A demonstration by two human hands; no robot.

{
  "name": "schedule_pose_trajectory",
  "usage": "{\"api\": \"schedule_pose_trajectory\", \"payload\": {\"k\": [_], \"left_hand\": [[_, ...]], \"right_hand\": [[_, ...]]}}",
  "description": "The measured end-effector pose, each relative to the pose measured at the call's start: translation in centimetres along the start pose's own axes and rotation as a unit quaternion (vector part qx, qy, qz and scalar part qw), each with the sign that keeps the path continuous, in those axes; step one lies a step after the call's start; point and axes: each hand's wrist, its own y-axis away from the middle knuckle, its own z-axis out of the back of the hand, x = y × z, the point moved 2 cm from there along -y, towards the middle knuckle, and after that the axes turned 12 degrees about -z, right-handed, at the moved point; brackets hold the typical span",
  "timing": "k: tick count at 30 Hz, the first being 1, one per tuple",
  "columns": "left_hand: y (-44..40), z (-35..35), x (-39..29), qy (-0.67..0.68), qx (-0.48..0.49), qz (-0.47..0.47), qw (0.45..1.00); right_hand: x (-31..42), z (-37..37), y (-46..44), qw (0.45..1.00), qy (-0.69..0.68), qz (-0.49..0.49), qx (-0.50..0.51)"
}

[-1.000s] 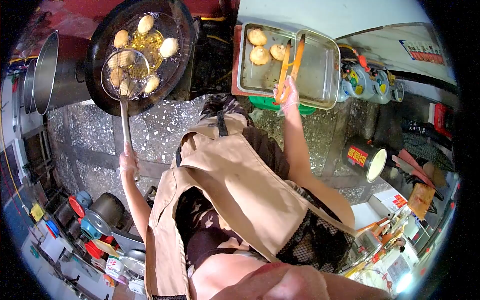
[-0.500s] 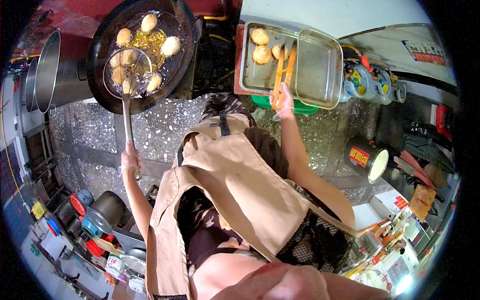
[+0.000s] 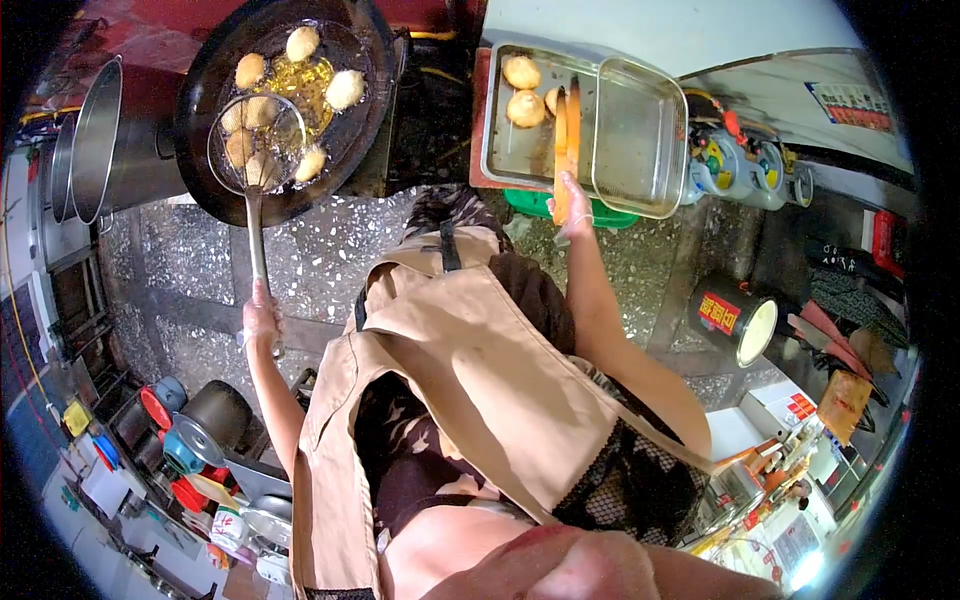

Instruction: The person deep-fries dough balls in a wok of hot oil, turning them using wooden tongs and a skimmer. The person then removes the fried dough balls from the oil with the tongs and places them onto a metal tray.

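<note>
My left hand (image 3: pixel 262 322), in a clear glove, is closed round the long handle of a wire-mesh skimmer (image 3: pixel 256 212). The skimmer's round head lies over several pale golden balls in a dark wok (image 3: pixel 362 130) of bubbling oil. Other fried balls (image 3: pixel 345 90) float around the skimmer. Gloved too, my right hand (image 3: pixel 573 208) grips a pair of wooden tongs (image 3: pixel 566 140), their dark tips close together over a metal tray (image 3: pixel 520 160). A few browned balls (image 3: pixel 525 108) rest in that tray; one is partly hidden behind the tongs.
Beside the metal tray sits a clear rectangular container (image 3: pixel 640 140), with a green basin (image 3: pixel 610 213) below. Tall metal pots (image 3: pixel 95 140) stand left of the wok. A dark bucket with a red label (image 3: pixel 720 312) is on the speckled floor at right. Cookware (image 3: pixel 215 415) crowds the lower left.
The tongs' arms have come closer together, and my right hand has shifted slightly right. The skimmer and my left hand stay nearly where they were.
</note>
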Motion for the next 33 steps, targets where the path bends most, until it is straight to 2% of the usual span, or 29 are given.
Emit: {"api": "schedule_pose_trajectory", "payload": {"k": [2,4,6,10,14,18,20,22,24,25,28,29,33], "left_hand": [[0.3,-0.1,-0.4,0.016,-0.006,0.003,1.000],[0.0,0.1,0.3,0.019,-0.006,0.015,1.000],[-0.2,-0.1,0.4,0.021,-0.004,0.023,1.000],[0.1,-0.2,-0.1,0.028,-0.005,0.023,0.999],[-0.5,0.1,0.8,0.032,-0.001,0.014,0.999],[0.2,0.0,0.0,0.035,-0.011,0.020,0.999],[0.2,-0.1,0.0,0.039,-0.011,0.027,0.999],[0.3,-0.3,0.1,0.042,-0.013,0.029,0.999],[0.2,-0.3,0.2,0.047,-0.016,0.029,0.998],[-0.1,-0.1,0.5,0.030,-0.013,0.024,0.999],[0.1,0.0,0.2,0.017,-0.011,0.022,1.000],[0.3,-0.1,-0.1,0.022,-0.011,0.024,0.999],[0.3,-0.2,-0.2,0.003,-0.016,0.010,1.000]], "right_hand": [[0.2,0.1,0.3,0.997,-0.072,0.022,0.037],[-0.5,0.0,0.9,0.995,-0.091,0.032,0.034],[-1.7,-0.5,0.9,0.981,-0.194,0.028,0.009],[-3.1,-1.8,0.2,0.986,-0.167,0.021,-0.009],[0.0,-3.3,0.6,0.995,-0.092,0.035,-0.002],[1.7,-3.3,1.1,0.993,-0.081,0.072,0.054],[0.7,-2.6,2.1,0.989,-0.069,0.008,0.129],[-0.6,-1.8,2.3,0.989,-0.085,-0.002,0.121],[-1.7,-1.4,3.3,0.978,-0.101,-0.056,0.172],[-2.2,-1.6,4.0,0.982,-0.117,-0.048,0.142],[-3.0,-1.3,4.9,0.982,-0.106,-0.023,0.154],[-3.2,-1.2,5.0,0.986,-0.103,-0.013,0.129],[-3.1,-0.4,5.5,0.988,-0.077,-0.036,0.128]]}}
